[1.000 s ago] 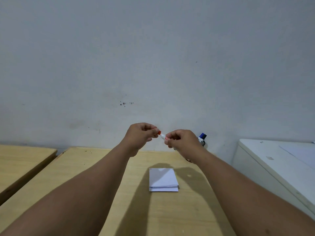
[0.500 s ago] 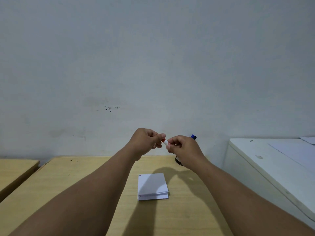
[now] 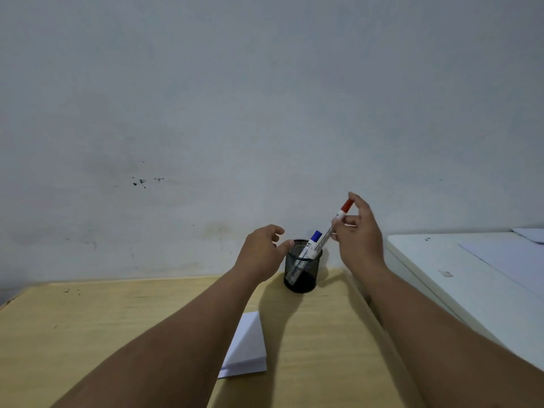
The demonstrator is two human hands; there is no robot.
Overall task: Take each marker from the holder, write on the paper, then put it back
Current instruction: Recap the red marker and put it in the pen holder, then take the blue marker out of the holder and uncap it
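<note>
A black mesh holder [image 3: 301, 267] stands at the back of the wooden table [image 3: 117, 319], close to the wall. A blue-capped marker [image 3: 310, 245] leans inside it. My right hand [image 3: 357, 234] grips a red-capped marker [image 3: 338, 217], capped and tilted, with its lower end inside the holder's mouth. My left hand [image 3: 262, 254] hovers just left of the holder, fingers apart, thumb near the rim, holding nothing. A folded white paper [image 3: 250, 346] lies on the table nearer to me, partly hidden by my left forearm.
A white cabinet top [image 3: 471, 278] stands level with the table on the right, with a sheet of paper on it. A plain wall runs right behind the holder. The table's left edge shows at the far left.
Both hands were together at the red marker's cap. Now they have parted: the right hand carried the capped marker to the holder, the left let go and opened beside it.
</note>
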